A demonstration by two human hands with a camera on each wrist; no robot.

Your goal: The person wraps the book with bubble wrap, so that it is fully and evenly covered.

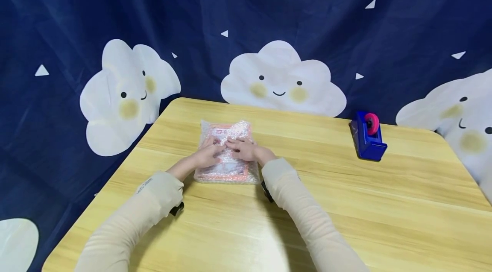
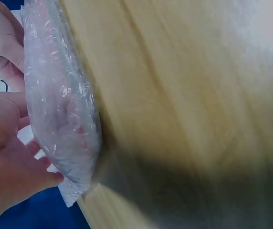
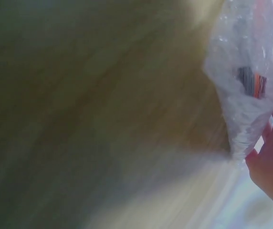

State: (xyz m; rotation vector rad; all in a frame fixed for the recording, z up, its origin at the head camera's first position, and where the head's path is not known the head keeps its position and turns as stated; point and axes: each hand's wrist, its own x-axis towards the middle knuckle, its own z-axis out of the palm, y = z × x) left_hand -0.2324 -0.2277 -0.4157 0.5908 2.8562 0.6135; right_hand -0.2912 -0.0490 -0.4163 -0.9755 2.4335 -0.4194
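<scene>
A flat rectangular bubble-wrapped package (image 1: 226,171) lies on the wooden table, left of the middle. Through the clear wrap shows a pale cover with an orange-red border. My left hand (image 1: 209,153) rests over its left part, fingers spread toward the centre. From the right, my right hand (image 1: 244,149) lies across the top with its fingers extended, and the fingertips of both hands come close together. In the left wrist view the wrap (image 2: 60,95) bulges along the near side. A gathered corner of wrap (image 3: 244,129) shows in the right wrist view, with grey and orange edges inside.
A blue tape dispenser (image 1: 369,137) with a pink-red roll stands at the back right of the table (image 1: 326,178). Behind the table hangs a dark blue cloth (image 1: 261,3) printed with smiling clouds and white triangles.
</scene>
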